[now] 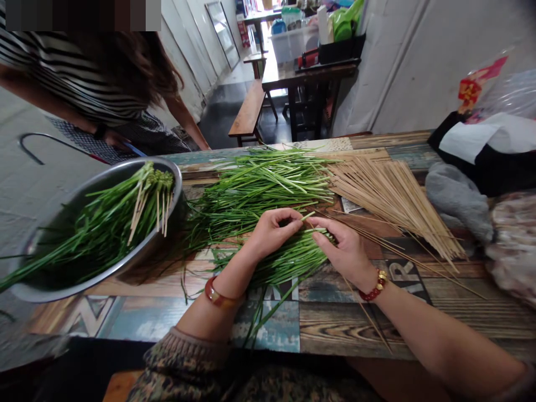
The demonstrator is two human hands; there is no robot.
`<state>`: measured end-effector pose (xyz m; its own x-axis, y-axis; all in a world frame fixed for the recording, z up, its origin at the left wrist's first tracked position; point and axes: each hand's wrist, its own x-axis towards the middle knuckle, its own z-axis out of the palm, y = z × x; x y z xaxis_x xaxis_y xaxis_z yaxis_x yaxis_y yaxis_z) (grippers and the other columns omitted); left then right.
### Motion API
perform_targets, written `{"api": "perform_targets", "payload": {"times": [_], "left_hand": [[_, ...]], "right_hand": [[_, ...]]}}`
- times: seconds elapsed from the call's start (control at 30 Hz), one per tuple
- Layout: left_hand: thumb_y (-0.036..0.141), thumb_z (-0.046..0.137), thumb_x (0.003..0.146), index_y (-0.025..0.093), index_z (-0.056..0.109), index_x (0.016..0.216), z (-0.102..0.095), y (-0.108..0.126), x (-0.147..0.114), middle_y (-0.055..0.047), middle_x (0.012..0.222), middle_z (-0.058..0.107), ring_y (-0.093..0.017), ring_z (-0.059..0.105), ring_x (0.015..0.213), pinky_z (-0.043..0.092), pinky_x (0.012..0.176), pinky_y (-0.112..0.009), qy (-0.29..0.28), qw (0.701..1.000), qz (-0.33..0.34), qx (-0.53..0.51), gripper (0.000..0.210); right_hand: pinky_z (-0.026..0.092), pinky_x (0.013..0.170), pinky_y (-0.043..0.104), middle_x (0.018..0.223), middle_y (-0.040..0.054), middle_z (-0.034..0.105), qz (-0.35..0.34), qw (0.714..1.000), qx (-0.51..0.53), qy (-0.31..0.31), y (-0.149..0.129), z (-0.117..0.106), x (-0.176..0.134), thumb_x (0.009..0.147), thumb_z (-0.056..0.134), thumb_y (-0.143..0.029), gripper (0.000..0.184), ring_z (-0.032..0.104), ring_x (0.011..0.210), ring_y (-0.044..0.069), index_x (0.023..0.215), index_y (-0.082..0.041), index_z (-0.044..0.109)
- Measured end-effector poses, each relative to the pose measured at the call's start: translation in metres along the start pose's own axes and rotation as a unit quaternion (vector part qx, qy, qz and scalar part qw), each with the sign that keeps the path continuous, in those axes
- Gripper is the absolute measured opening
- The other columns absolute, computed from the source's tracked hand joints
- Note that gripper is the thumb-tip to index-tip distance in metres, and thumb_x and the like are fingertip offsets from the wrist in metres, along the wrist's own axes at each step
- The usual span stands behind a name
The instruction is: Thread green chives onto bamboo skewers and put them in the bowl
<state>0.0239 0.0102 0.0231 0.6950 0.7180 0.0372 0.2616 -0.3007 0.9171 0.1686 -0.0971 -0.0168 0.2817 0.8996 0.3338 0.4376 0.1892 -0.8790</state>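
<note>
My left hand (278, 229) is closed in a pinch on a garlic chive, whose pale stalk end (309, 216) pokes out past the fingertips. Just right of it, my right hand (345, 245) grips a thin bamboo skewer (368, 318). The skewer's tip is close to the stalk, and its long end slants out below the palm toward the table's front edge. Whether the tip pierces the stalk I cannot tell. Under both hands lies a bunch of green chives (285, 262), and a larger chive pile (268, 184) spreads behind them.
Many loose bamboo skewers (389, 195) fan out at right. A metal basin (178, 184) at left holds skewered chives (154, 181). A person in a striped top (113, 78) stands beyond it. Grey plastic (458, 198) and a filled clear bag (515, 240) occupy the patterned table's (335, 329) right side.
</note>
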Motion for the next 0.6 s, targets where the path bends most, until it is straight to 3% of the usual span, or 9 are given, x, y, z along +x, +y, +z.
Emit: {"api": "perform_targets", "payload": {"times": [0.23,0.6], "left_hand": [[0.025,0.061,0.08,0.011,0.069,0.078,-0.0017,0.0,-0.0002,-0.004,0.076,0.068,-0.013,0.058,0.071,0.045,0.071,-0.024,-0.008,1.0,0.003,0.01,0.016],[0.028,0.057,0.086,0.013,0.069,0.077,-0.0037,-0.0057,0.0013,-0.004,0.076,0.067,-0.013,0.058,0.072,0.045,0.073,-0.026,0.001,0.995,0.077,0.07,0.021]], "right_hand": [[0.053,0.091,0.034,0.108,0.0053,0.073,-0.004,1.0,-0.004,-0.003,-0.0007,-0.0004,0.0002,0.086,0.055,-0.021,0.028,0.068,0.099,0.019,0.11,-0.022,0.069],[0.053,0.09,0.034,0.107,0.0046,0.074,-0.002,1.0,-0.009,-0.013,0.0,-0.0016,0.0009,0.086,0.055,-0.022,0.027,0.068,0.098,0.02,0.107,-0.023,0.071]]}}
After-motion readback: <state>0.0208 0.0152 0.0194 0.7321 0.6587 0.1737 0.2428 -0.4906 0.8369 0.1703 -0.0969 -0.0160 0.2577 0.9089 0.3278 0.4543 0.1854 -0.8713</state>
